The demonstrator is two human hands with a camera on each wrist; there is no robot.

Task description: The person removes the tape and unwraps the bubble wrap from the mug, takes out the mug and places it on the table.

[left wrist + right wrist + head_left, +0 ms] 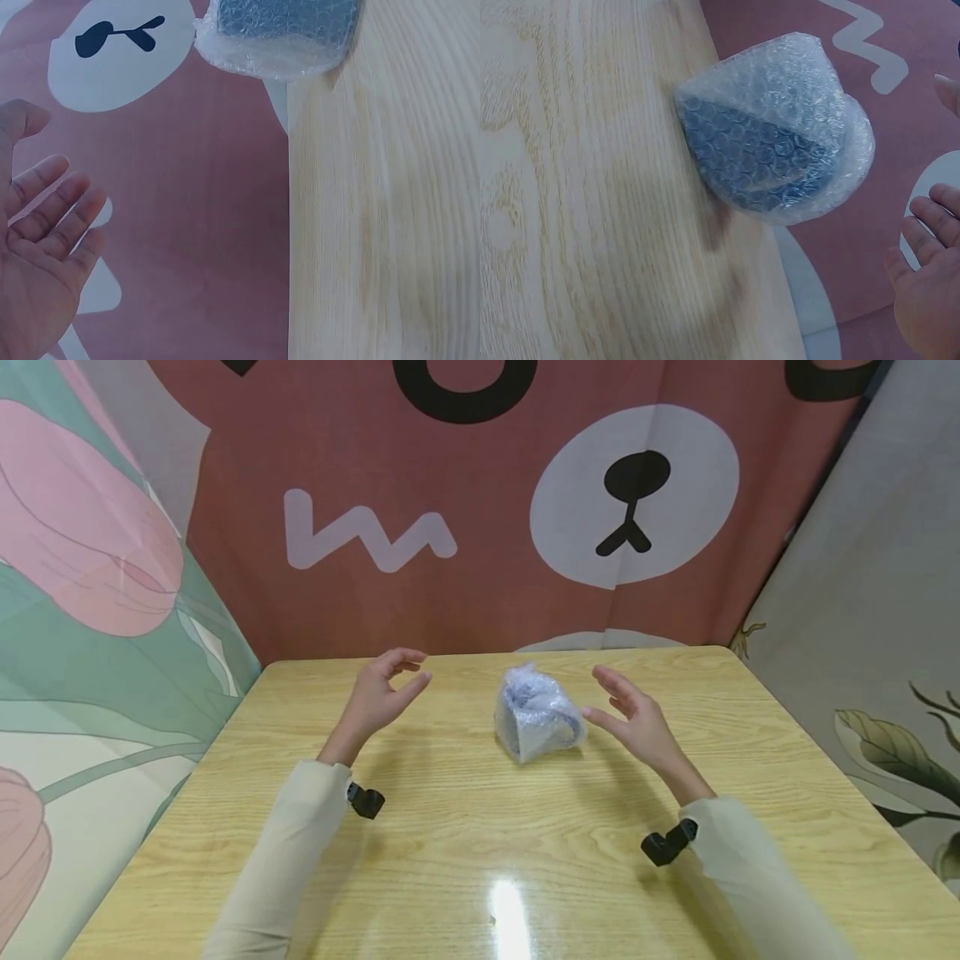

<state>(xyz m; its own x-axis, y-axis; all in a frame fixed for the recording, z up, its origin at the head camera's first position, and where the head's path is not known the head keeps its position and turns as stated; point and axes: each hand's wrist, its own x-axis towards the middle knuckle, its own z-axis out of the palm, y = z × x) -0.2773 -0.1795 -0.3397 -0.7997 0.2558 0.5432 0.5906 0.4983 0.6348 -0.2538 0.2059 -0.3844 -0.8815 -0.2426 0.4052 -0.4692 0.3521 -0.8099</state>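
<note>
Bluish object [754, 146] inside bubble wrap [791, 79]; right fingers [618, 683] near

The head view is showing white glare [510, 920] at six o'clock on the table [450, 835], both wrist views looking dimmer.

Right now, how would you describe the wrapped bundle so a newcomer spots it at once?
Find the pale wooden table before the reddish-brown backdrop. Toward the table's far edge, between the left hand and the right hand, sits the bundle, nearer the right. It alone is covered in shiny, crinkled bubble wrap, bluish underneath.
</note>
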